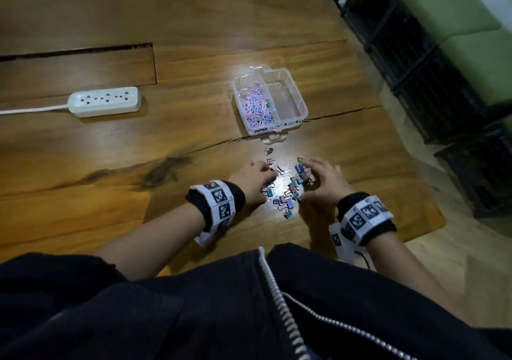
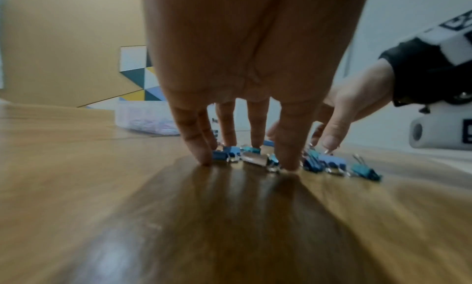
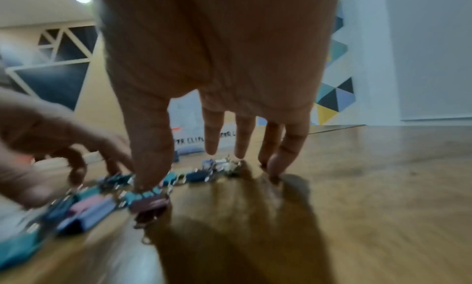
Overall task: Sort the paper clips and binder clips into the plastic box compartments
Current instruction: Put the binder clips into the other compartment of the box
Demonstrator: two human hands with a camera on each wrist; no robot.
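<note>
A clear plastic box (image 1: 303,107) sits on the wooden table, with pink, blue and purple paper clips (image 1: 256,105) in its left compartment and nothing in the right one. In front of it several coloured binder clips (image 1: 288,193) lie in a loose heap. My left hand (image 1: 259,178) stands on the heap's left side, with fingertips (image 2: 204,159) down on the wood among the binder clips (image 2: 332,163). My right hand (image 1: 318,178) brackets the right side, its thumb (image 3: 148,179) touching the binder clips (image 3: 92,205). Neither hand grips a clip.
A white power strip (image 1: 104,101) with its cord lies at the left. Cracks run across the table near the box. Black crates (image 1: 432,82) stand off the table's right edge. The box (image 2: 143,117) shows behind my left fingers.
</note>
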